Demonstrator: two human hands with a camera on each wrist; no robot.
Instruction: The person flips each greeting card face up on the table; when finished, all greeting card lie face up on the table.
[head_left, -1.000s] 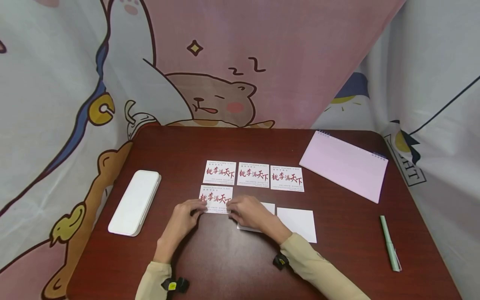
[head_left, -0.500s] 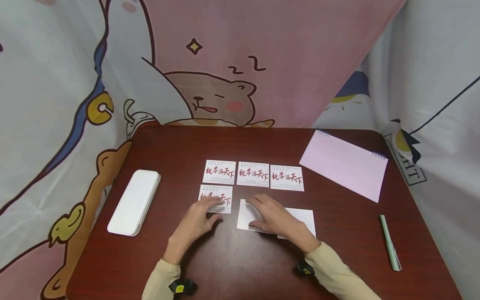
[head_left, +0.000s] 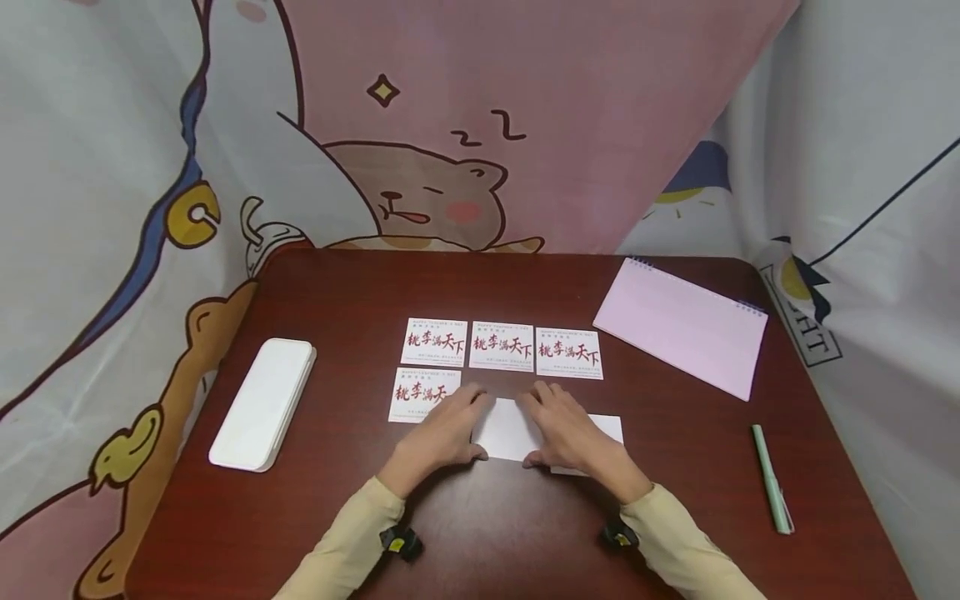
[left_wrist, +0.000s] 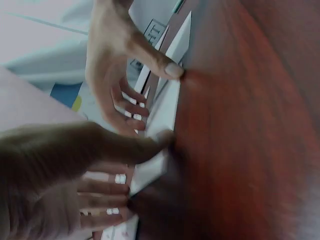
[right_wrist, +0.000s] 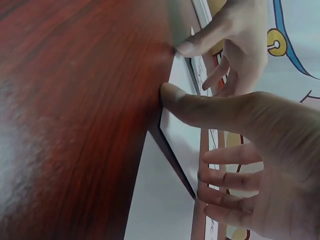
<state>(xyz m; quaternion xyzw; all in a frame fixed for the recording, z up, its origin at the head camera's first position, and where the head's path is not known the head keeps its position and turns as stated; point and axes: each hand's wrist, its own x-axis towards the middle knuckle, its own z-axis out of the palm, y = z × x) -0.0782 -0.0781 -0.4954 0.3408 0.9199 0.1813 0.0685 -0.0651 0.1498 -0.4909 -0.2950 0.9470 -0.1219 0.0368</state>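
Note:
A blank white card [head_left: 506, 433] lies flat on the table between my hands. My left hand [head_left: 444, 431] holds its left side, thumb at the near edge and fingers toward the far edge. At the card's right side, my right hand [head_left: 567, 431] spans it the same way; in the right wrist view its thumb touches the edge of the card [right_wrist: 182, 122]. A second blank card [head_left: 609, 427] is partly hidden under my right forearm. Left of my left hand sits a card printed with red characters [head_left: 420, 393], its right part covered by the fingers.
Three matching printed cards [head_left: 501, 346] form a row farther back. A long white case [head_left: 262, 404] lies at the left of the dark red table [head_left: 345, 292]. To the right are a pink spiral-bound pad [head_left: 682, 325] and a light green pen [head_left: 772, 479].
My right hand has moved from the printed card rightward to the blank card. My left hand followed, leaving the printed card and reaching the blank card's left side.

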